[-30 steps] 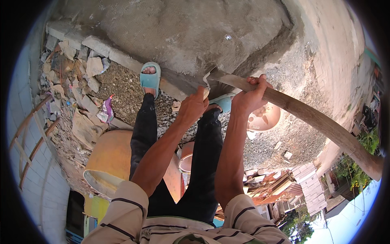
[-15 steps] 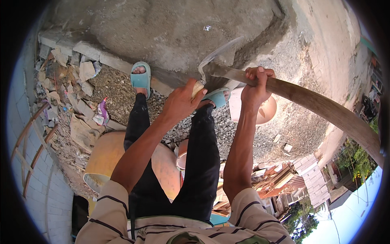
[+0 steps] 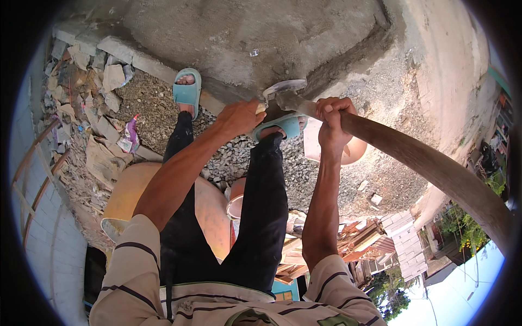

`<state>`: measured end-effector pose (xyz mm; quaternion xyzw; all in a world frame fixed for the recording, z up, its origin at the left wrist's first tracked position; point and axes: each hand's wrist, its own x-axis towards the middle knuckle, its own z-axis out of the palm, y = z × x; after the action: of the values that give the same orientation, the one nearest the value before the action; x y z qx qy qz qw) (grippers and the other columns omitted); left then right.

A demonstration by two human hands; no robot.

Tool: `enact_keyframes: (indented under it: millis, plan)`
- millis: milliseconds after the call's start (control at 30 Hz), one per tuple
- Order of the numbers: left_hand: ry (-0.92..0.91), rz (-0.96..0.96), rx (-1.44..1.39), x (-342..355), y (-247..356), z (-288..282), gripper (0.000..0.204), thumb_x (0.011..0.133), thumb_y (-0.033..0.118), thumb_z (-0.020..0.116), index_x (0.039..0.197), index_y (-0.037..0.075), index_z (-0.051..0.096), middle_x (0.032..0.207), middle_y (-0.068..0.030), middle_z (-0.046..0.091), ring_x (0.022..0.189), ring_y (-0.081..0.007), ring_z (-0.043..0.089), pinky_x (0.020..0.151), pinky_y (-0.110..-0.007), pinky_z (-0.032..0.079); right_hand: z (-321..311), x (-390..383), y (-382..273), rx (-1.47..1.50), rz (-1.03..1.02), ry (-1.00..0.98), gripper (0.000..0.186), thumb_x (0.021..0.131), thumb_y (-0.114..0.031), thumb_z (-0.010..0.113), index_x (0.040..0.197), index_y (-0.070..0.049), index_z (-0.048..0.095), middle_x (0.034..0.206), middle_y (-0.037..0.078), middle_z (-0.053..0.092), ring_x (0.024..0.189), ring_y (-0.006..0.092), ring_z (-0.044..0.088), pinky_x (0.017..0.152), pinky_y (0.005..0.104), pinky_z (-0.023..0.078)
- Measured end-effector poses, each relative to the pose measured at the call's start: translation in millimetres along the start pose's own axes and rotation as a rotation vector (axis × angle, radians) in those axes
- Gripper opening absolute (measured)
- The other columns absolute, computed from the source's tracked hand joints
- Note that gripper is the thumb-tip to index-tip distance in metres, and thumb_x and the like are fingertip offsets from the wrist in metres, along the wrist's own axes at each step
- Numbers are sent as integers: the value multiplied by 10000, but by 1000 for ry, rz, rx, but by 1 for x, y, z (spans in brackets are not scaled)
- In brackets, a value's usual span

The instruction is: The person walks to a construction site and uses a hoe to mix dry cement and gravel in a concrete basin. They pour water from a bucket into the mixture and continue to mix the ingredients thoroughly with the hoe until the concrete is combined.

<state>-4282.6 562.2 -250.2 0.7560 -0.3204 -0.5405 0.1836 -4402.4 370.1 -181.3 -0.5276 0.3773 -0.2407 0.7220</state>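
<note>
wooden handle [image 3: 421, 157]: likely heavy, stiff; right hand [image 3: 334, 120] fingers wrap it. trowel [image 3: 288, 85] beside it: likely lighter, left hand [image 3: 239, 117] fingers round grip [image 3: 261, 108].

No lettering legible; any print on purple-white packet [image 3: 131, 135] too small.

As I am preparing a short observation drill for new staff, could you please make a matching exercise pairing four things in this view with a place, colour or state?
Things:
1. Trowel
2. Long wooden handle
3. Left slide sandal
4. Crumpled packet

Descriptions:
A. Teal, worn on a foot
B. Gripped by the right hand
C. Purple and white, lying to the left of the left leg
D. Held in the left hand

Right pairs: 1-D, 2-B, 3-A, 4-C.
</note>
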Motion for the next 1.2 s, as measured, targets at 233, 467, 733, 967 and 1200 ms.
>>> enact_keyframes:
  millis: [233,467,733,967,1200]
  plan:
    - [-9,-56,-81,-21,13,28,407,952,393,581,1056,0,570,748,-267,658,747,-462,662,669,-531,521,0,6,5,12,96,-15,145,827,-3,650,795,-40,514,767,71,610,691,121,547,664,272,455]
    - [30,-60,-179,-22,15,30,429,961,418,566,1069,2,572,781,-269,664,741,-452,667,660,-523,524,1,13,1,-81,125,-5,151,834,-33,659,778,-45,519,737,46,579,671,113,528,640,272,435]
    - [-69,-120,-206,-30,7,47,488,958,453,555,1083,-18,575,782,-249,672,775,-440,673,706,-524,515,11,14,3,-93,177,-11,131,810,6,653,778,-41,535,720,40,580,666,107,544,645,274,453]
    - [92,-137,-296,-29,24,19,481,952,446,572,1002,-31,608,777,-249,671,764,-442,672,687,-506,516,8,16,6,-124,177,3,138,818,-20,654,759,-41,531,689,30,557,651,103,538,639,267,445]
    - [10,-55,-174,-9,3,20,525,948,473,573,981,-49,621,717,-238,651,707,-418,668,653,-496,513,3,6,13,-177,157,-39,143,816,-4,629,761,-47,504,679,40,537,626,120,510,626,286,436]
